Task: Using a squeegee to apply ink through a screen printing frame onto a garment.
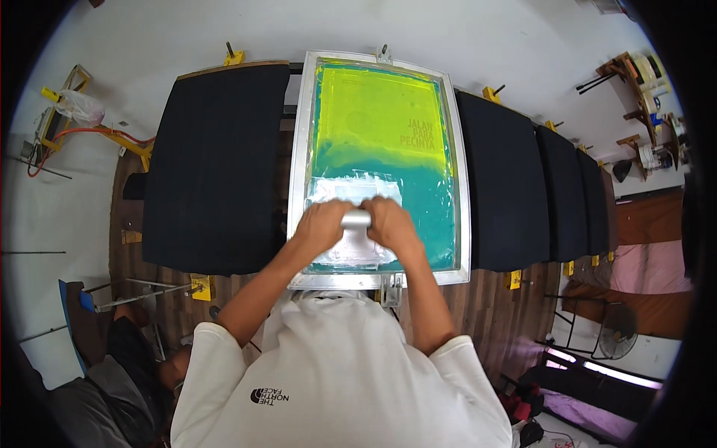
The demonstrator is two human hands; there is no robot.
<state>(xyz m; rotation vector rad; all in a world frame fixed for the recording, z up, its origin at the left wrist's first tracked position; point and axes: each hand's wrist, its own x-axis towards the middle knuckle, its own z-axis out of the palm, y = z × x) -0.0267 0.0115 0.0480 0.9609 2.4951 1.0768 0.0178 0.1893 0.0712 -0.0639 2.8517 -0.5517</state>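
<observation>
A silk-screen frame [461, 216] with a silver metal rim lies in front of me, its mesh yellow-green at the far part and teal nearer. White ink [377, 184] is smeared over the near left part of the mesh. Side by side, my left hand [323, 224] and my right hand [390, 224] are closed round a squeegee [357, 219], whose silvery handle shows between them. The squeegee stands over the white patch; its blade is hidden beneath my hands. Small printed lettering shows in the yellow-green area.
Black fabric-covered boards stand on both sides, one at the left [216, 168] and several at the right [504, 183]. Yellow clamps [202, 287] sit along their edges. A person [123, 373] is at the lower left. A fan [618, 332] stands at the right.
</observation>
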